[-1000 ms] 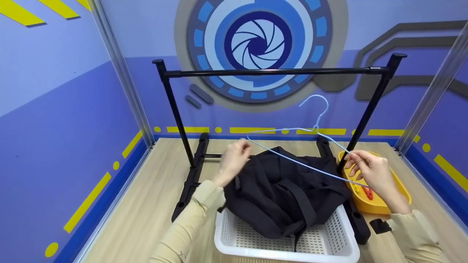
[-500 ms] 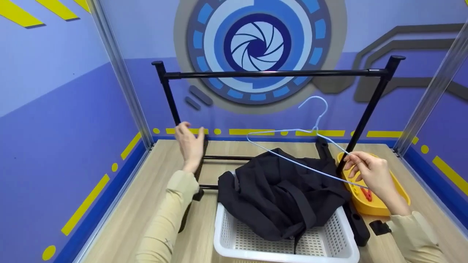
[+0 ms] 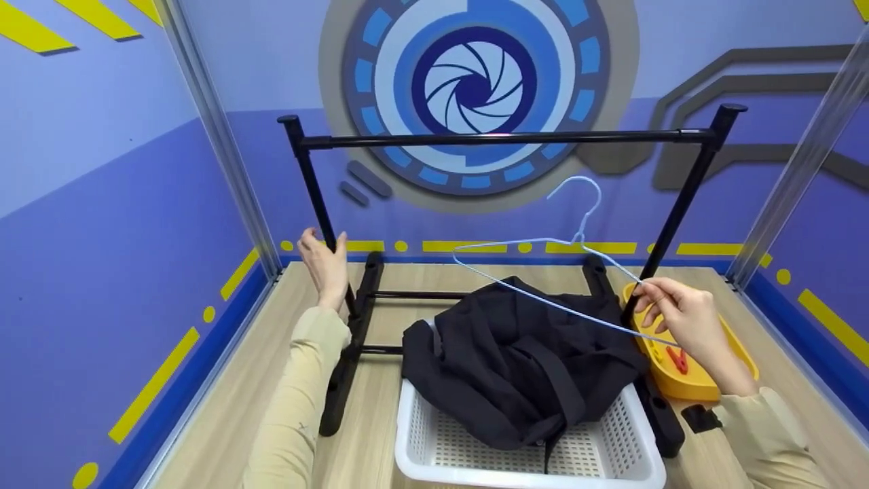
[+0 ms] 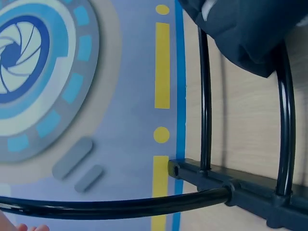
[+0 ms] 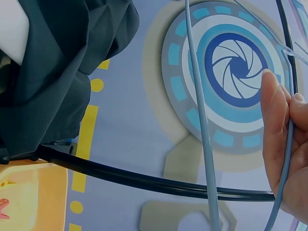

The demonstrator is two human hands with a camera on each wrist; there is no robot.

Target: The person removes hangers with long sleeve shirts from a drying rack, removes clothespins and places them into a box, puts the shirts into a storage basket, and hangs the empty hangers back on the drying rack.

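Note:
A light blue wire hanger is pinched at its right side by my right hand, its hook pointing up. Below it, a crumpled black garment with a strap fills and overhangs a white perforated basket. My left hand is at the left post of a black clothes rack, thumb to one side and fingers to the other. In the left wrist view only fingertips show beside the post; whether they touch it is unclear. The right wrist view shows the hanger's wire and the pinching hand.
A yellow tray with a red clothespin and a small yellow piece stands beside the rack's right foot. The rack's base rails run behind and beside the basket. Blue and purple walls enclose the wooden table.
My left hand has moved left from the garment to the rack's left post. The garment's left part now hangs lower over the basket's edge. My right hand still holds the hanger, nearly unmoved.

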